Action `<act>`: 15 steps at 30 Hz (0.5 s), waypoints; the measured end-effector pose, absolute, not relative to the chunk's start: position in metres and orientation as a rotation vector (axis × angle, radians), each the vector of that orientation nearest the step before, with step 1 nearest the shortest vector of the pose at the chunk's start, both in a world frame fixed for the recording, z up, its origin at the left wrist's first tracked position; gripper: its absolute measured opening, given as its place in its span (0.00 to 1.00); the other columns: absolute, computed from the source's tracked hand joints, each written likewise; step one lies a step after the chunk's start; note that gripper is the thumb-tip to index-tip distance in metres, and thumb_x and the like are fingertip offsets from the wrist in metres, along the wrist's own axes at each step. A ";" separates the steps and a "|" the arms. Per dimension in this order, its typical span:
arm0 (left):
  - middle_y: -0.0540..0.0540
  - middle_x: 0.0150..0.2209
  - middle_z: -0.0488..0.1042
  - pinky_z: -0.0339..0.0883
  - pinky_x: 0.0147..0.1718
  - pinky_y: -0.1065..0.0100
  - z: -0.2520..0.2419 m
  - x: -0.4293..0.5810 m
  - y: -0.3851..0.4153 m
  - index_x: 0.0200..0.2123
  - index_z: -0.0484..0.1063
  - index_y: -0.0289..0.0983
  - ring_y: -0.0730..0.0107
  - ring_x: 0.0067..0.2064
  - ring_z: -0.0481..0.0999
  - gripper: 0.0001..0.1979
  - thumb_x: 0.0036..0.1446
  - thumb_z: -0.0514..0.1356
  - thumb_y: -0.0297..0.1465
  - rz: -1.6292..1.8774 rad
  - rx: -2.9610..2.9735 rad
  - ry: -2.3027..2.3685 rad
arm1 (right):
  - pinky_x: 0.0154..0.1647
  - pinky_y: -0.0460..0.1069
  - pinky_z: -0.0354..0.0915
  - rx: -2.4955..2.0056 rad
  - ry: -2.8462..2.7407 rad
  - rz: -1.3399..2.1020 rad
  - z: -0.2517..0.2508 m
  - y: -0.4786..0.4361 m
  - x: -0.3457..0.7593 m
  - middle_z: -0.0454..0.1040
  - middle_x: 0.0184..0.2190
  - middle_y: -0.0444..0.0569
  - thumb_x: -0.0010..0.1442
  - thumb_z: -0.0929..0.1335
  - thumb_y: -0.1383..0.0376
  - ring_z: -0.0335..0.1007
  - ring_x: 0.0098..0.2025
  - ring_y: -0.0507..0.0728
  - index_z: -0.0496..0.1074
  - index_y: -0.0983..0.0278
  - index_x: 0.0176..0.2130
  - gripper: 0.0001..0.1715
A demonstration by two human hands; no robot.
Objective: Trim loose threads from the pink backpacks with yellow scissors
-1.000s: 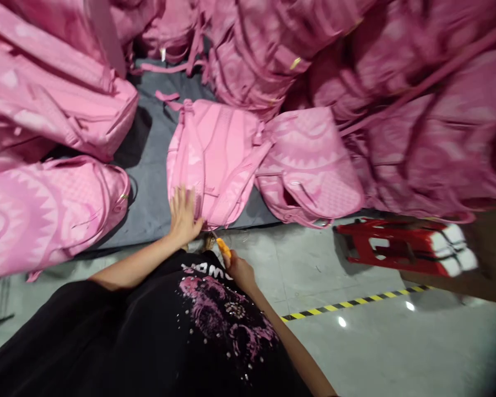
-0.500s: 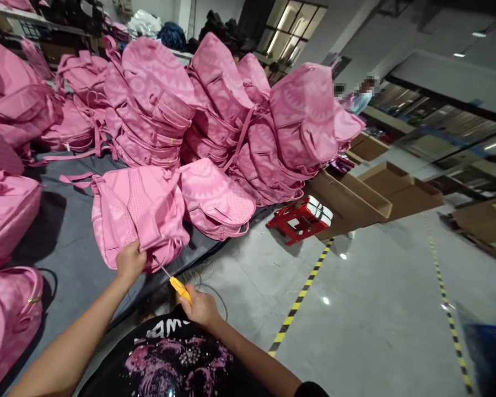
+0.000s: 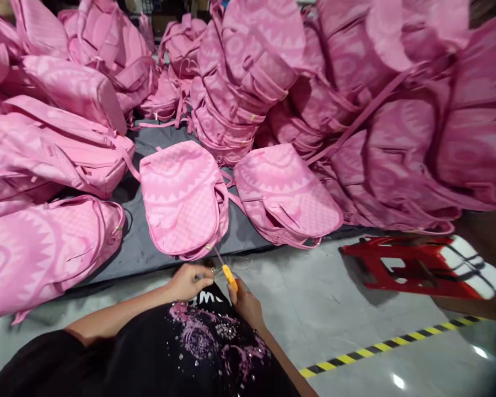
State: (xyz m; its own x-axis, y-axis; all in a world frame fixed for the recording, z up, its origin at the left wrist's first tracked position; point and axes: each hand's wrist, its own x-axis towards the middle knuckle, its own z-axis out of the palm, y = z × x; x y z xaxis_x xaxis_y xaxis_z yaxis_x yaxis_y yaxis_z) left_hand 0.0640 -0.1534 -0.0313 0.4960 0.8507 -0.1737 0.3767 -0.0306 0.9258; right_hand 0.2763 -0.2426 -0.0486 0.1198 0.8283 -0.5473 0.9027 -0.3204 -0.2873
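A pink patterned backpack point(image 3: 182, 204) lies front panel up at the near edge of the grey-covered table. My right hand point(image 3: 248, 303) is closed around a yellow-handled tool with a thin metal shaft point(image 3: 230, 277), perhaps a screwdriver. Its shaft points up toward the backpack's lower right edge; whether the tip touches is hard to see. Close to the tool's left side, my left hand point(image 3: 190, 282) is closed in a pinch, just below the backpack and apart from it. What its fingers hold is too small to name. Another pink backpack point(image 3: 285, 193) lies to the right.
Stacked pink backpacks point(image 3: 248, 94) rise at the back and right. More pink backpacks point(image 3: 53, 149) crowd the left side. On the floor at right stands a red and white object point(image 3: 400, 264). Yellow-black tape point(image 3: 380, 347) marks the floor.
The near backpack has gone from strap side up to front panel up. My left hand has let go of it and come in beside the tool. The view has turned left and closer.
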 end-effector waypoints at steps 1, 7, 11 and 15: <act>0.37 0.58 0.73 0.64 0.58 0.41 -0.032 0.053 -0.150 0.60 0.70 0.48 0.42 0.58 0.74 0.31 0.53 0.63 0.48 0.522 1.759 1.129 | 0.30 0.48 0.58 2.239 1.688 -0.989 -0.053 -0.241 0.276 0.80 0.36 0.54 0.72 0.53 0.56 0.78 0.37 0.61 0.66 0.64 0.54 0.24; 0.36 0.65 0.64 0.47 0.65 0.38 -0.070 0.019 -0.091 0.57 0.72 0.40 0.37 0.68 0.58 0.31 0.46 0.63 0.30 0.464 2.046 1.429 | 0.30 0.48 0.58 2.298 1.603 -1.172 -0.067 -0.252 0.293 0.79 0.32 0.52 0.71 0.52 0.54 0.77 0.35 0.60 0.69 0.63 0.48 0.24; 0.40 0.45 0.81 0.68 0.51 0.52 -0.044 0.013 -0.048 0.47 0.78 0.41 0.49 0.49 0.78 0.21 0.49 0.57 0.27 0.657 1.903 1.672 | 0.28 0.49 0.61 2.439 1.814 -1.506 -0.059 -0.253 0.296 0.74 0.24 0.50 0.68 0.49 0.44 0.72 0.27 0.59 0.70 0.63 0.43 0.35; 0.45 0.29 0.78 0.66 0.37 0.65 0.020 0.007 -0.006 0.36 0.79 0.40 0.60 0.34 0.78 0.11 0.55 0.58 0.36 1.079 1.896 1.784 | 0.26 0.49 0.62 2.588 1.977 -1.477 -0.040 -0.226 0.282 0.72 0.22 0.51 0.67 0.44 0.43 0.69 0.24 0.57 0.70 0.64 0.36 0.41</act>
